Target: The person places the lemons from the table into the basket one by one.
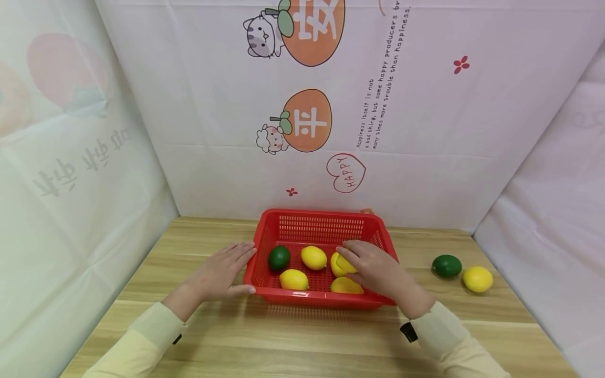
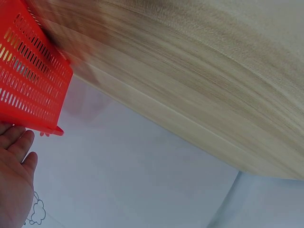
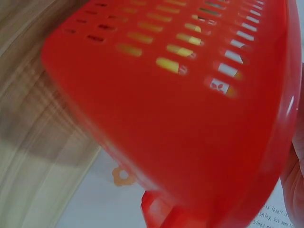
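Note:
A red plastic basket [image 1: 321, 300] with slotted walls stands on the wooden table, holding several yellow lemons [image 1: 314, 258] and one green, lime-like fruit [image 1: 279, 258]. My left hand [image 1: 222, 273] lies against the basket's left rim, fingers extended; in the left wrist view its fingertips are just under that rim. Over the right side of the basket, my right hand [image 1: 378, 270] holds a lemon [image 1: 347, 263] between thumb and fingers. Another lemon lies partly behind it, and one more sits below near the front wall. The right wrist view shows mostly the basket's outer wall [image 3: 156, 118], hiding the held lemon.
To the right of the basket, a second green fruit [image 1: 446, 266] and a loose lemon [image 1: 478, 279] lie on the table [image 1: 293, 346]. Printed white cloth [image 1: 416, 184] hangs behind the table, with more white cloth at both sides.

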